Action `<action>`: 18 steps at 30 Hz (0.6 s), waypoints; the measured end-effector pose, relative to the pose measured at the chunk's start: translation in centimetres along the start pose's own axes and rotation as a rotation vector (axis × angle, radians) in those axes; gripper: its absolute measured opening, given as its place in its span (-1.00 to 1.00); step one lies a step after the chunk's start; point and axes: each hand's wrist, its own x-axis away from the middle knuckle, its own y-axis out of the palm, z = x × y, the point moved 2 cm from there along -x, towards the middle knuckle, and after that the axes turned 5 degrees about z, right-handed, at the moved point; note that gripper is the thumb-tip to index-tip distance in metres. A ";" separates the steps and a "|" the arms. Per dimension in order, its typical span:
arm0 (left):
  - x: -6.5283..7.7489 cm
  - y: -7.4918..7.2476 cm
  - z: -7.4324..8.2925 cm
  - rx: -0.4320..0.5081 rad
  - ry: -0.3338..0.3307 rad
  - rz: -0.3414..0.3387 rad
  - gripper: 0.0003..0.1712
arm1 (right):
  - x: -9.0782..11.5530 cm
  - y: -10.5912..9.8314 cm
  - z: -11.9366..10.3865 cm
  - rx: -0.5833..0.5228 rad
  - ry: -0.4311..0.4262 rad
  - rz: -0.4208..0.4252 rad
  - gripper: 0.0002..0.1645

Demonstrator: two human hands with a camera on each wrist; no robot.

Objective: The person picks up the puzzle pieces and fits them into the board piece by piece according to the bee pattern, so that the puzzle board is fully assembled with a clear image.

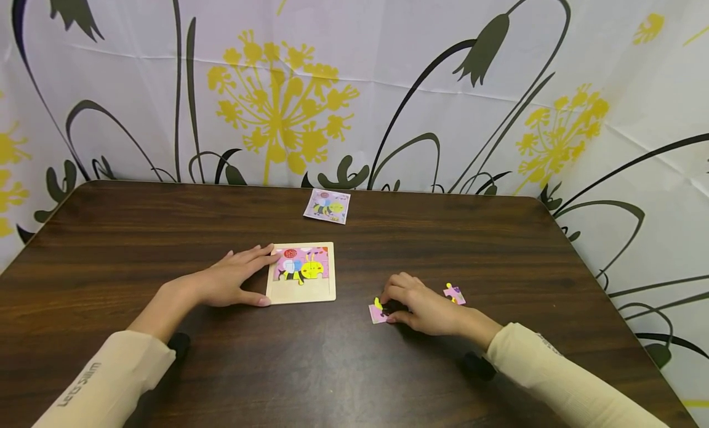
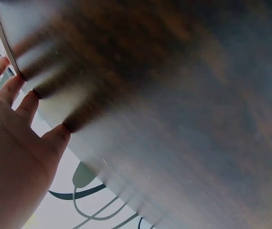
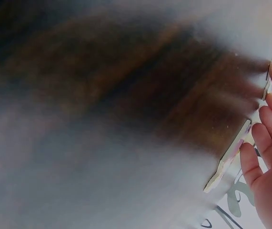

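A wooden puzzle tray with a bee picture lies on the table, its lower strip bare wood. My left hand rests at the tray's left side, fingers spread over the upper corner and thumb by the lower one. To the right, my right hand pinches a pink and yellow puzzle piece low at the table; the fingers partly cover it. Just behind that hand lies another puzzle piece, partly hidden. In the right wrist view the fingers are close to the thin piece on the tabletop.
A small square picture card of the same bee lies near the table's back edge. The dark wood-grain table meets a flower-print curtain behind and at the right.
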 end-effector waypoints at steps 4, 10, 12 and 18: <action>0.0 0.0 0.0 0.001 0.000 0.000 0.04 | -0.1 0.0 0.1 -0.016 0.006 0.004 -0.75; 0.1 -0.1 0.2 0.006 -0.001 0.001 0.04 | -0.4 -0.1 0.0 -0.042 0.007 0.010 -0.76; 0.1 -0.1 0.2 0.007 0.000 0.001 0.03 | -0.5 -0.2 0.0 -0.051 0.003 0.011 -0.76; 0.1 -0.1 0.3 -0.001 -0.002 0.002 0.02 | -0.9 -0.2 0.0 -0.071 -0.018 0.016 -0.78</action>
